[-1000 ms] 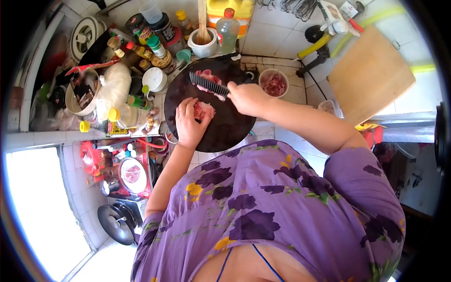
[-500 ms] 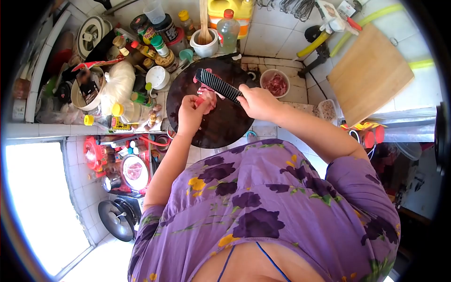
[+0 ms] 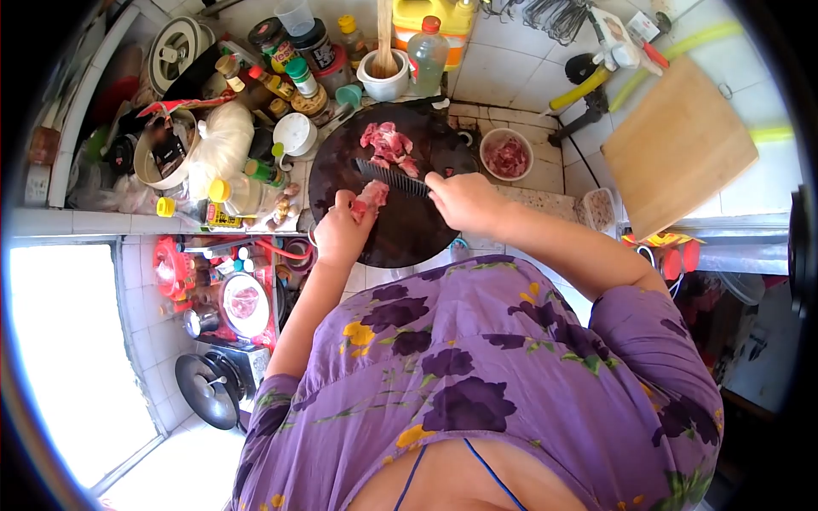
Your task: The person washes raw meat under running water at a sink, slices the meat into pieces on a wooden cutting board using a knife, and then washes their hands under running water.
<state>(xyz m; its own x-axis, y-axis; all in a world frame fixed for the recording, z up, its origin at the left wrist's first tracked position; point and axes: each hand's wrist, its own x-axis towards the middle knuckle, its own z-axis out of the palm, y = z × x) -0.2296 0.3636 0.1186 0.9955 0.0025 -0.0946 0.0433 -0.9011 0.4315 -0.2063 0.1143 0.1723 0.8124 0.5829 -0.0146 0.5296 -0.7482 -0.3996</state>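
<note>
A dark round chopping board lies in front of me. My left hand is closed around a piece of raw meat near the board's left edge. My right hand grips a knife with a dark, ridged-looking blade. The blade points left across the board, just beyond the held meat. On its far side is a small heap of cut raw meat. The knife handle is mostly hidden in my fingers.
A white bowl of meat stands right of the board. Behind it are a white mortar with a wooden pestle and a red-capped bottle. Jars and bottles crowd the left. A wooden board leans at right.
The knife has come down toward me and lies lower over the board. My left hand has shifted slightly down and left with its meat. The meat heap now shows beyond the blade.
</note>
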